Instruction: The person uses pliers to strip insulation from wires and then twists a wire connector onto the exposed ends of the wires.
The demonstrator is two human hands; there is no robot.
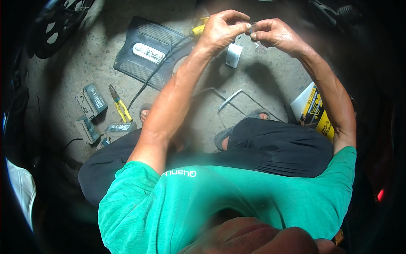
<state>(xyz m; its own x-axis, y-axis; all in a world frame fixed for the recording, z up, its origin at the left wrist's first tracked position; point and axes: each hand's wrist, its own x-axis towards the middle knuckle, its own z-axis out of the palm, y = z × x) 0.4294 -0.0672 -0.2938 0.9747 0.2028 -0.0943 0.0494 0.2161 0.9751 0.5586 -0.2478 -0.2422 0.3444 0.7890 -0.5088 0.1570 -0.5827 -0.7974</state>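
Out in front of me, at the top of the view, my left hand (224, 31) and my right hand (277, 36) meet fingertip to fingertip. Thumb and fingers of each are pinched together around something small and dark, too tiny to name. Just below them a small white card or packet (234, 55) lies on the floor, and beside it is a crumpled piece of clear plastic (261, 48). A yellow-handled tool (199, 28) shows partly behind my left wrist.
A black mesh-patterned panel (127, 67) lies left, with a black cable (148, 79) across it. Nearer are yellow-handled pliers (120, 105) and several box-shaped batteries (94, 100). A bent metal rod (230, 100) lies between my feet. At right stands a yellow-and-black box (315, 111).
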